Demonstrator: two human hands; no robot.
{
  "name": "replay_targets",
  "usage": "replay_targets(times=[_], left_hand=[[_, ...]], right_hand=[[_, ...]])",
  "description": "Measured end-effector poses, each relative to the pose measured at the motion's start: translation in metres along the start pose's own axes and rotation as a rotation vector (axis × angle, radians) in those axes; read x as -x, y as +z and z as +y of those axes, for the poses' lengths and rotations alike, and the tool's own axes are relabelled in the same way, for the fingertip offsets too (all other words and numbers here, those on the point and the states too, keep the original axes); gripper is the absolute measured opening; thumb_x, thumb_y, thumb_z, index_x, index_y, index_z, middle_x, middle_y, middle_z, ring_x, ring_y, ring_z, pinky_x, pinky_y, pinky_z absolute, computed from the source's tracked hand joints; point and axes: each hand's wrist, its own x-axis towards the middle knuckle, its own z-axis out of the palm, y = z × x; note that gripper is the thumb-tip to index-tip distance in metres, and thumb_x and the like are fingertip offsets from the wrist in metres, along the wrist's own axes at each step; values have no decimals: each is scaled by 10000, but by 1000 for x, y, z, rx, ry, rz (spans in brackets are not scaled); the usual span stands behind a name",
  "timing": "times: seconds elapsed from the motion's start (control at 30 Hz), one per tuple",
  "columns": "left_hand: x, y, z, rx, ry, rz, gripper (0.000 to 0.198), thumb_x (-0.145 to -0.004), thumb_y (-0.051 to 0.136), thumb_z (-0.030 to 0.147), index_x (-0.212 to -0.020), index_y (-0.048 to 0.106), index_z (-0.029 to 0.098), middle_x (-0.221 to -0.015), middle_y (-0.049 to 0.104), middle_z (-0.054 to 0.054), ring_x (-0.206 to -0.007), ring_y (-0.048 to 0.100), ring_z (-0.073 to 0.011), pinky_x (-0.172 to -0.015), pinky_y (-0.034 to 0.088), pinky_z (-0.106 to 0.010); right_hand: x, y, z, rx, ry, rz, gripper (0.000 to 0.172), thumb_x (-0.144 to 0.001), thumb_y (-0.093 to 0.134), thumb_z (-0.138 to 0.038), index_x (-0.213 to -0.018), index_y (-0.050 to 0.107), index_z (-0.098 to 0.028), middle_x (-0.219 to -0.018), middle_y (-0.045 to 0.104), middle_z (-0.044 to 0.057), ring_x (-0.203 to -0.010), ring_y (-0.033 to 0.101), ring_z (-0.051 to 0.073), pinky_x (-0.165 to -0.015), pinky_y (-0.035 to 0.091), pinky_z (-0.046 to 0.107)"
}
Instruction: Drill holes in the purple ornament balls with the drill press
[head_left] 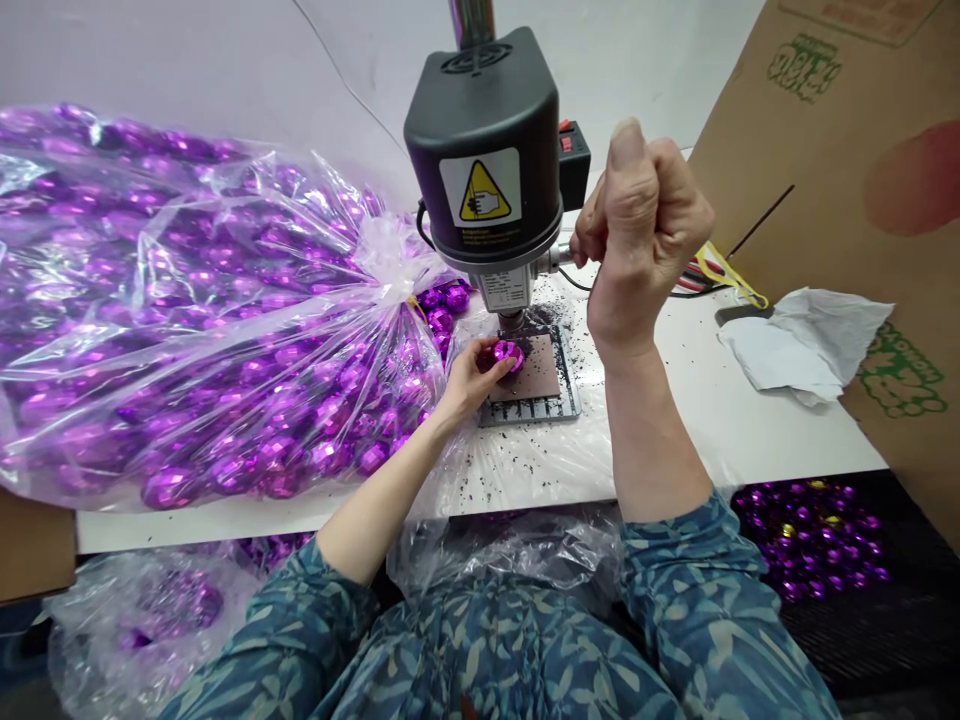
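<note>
My left hand [472, 374] pinches a shiny purple faceted ball [508, 355] between thumb and fingers. The ball is over a brown square board [534, 372] on the metal base [568, 400] of a small bench drill press [484, 140], just below its chuck [512, 320]. Raised at the right of the machine, my right hand [646, 215] is closed in a fist round the press's feed handle. The fist hides most of that handle; only the metal hub [555, 257] shows beside the fingers.
A large clear bag [187, 300] of purple balls fills the table's left side. Dark shavings lie around the base. White paper [784, 350] and yellow-handled pliers [731, 275] lie at right, before a tall cardboard box [832, 190]. More balls [817, 540] sit below the table edge.
</note>
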Motion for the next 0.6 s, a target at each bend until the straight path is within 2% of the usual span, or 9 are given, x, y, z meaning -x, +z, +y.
replay_targets(times=[0.17,0.27,0.43,0.6], left_hand=[[-2,1,-3,-20,50,-12,461,-840,830,405,-1195,654,169,-1050,768,-85,-937,718,-193,-878,579,-358],[0,5,-2,-102,92,0,456,-852,824,379,-1220,652,172,-1045,741,-83,-907,694,-188,-853,571,-355],[8,11,4,-331,243,15,454,-814,859,338,-1213,686,207,-1116,665,-82,-955,660,-214,-870,562,-368],[9,17,5,-329,291,-15,471,-839,843,312,-1262,661,214,-1178,667,-95,-1104,665,-261,-989,558,-428]], right_hand=[[1,2,-5,87,34,-1,665,-865,448,-838,-642,265,-239,-544,250,-60,-445,229,80,-471,354,298],[1,3,-6,184,53,-6,687,-846,338,-894,-659,230,-242,-555,254,-50,-465,226,89,-467,341,302],[0,4,-3,127,23,-2,669,-861,388,-863,-655,239,-244,-544,251,-53,-450,228,88,-450,315,303],[-1,4,-3,134,15,-2,661,-871,416,-839,-657,229,-243,-536,250,-60,-447,229,84,-448,313,295]])
